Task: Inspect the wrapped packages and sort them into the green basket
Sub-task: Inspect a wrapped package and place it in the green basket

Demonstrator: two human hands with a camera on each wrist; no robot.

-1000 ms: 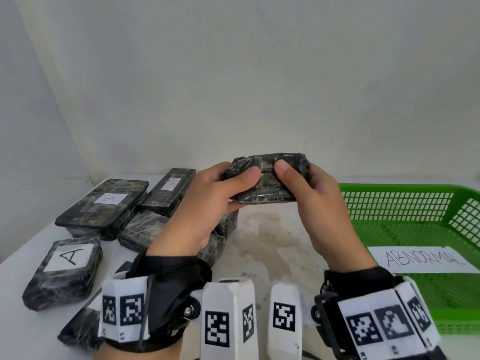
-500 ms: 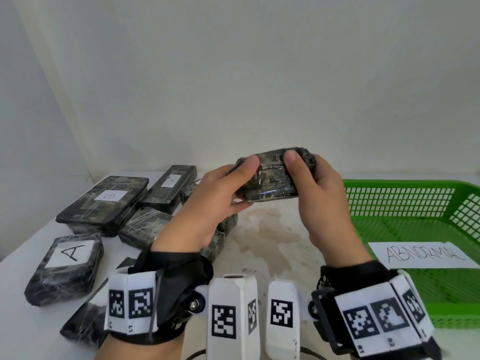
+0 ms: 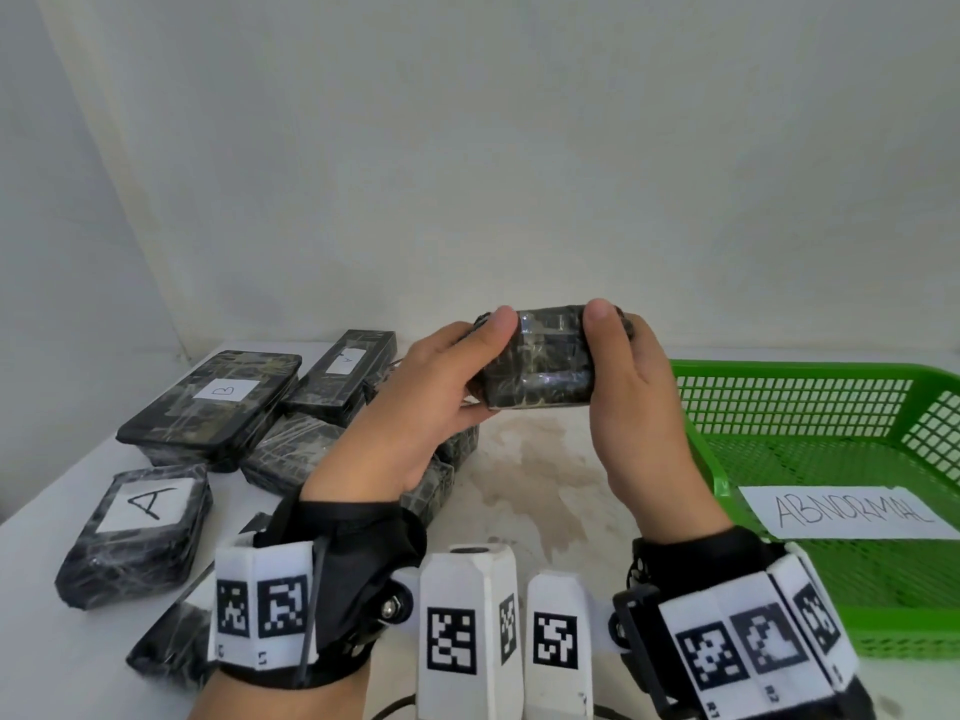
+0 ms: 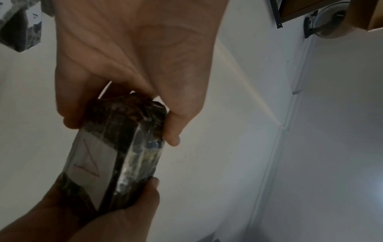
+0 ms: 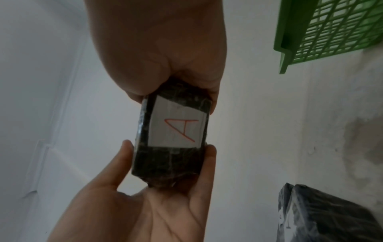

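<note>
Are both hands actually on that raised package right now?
Touching. The head view shows the left hand and right hand gripping opposite ends of the held package; the right wrist view shows fingers curled round it.

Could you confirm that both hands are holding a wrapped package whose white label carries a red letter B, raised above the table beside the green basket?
Not quite: the label reads A, not B, as the right wrist view shows. The rest holds: the left hand and right hand hold the wrapped package above the table beside the green basket.
</note>
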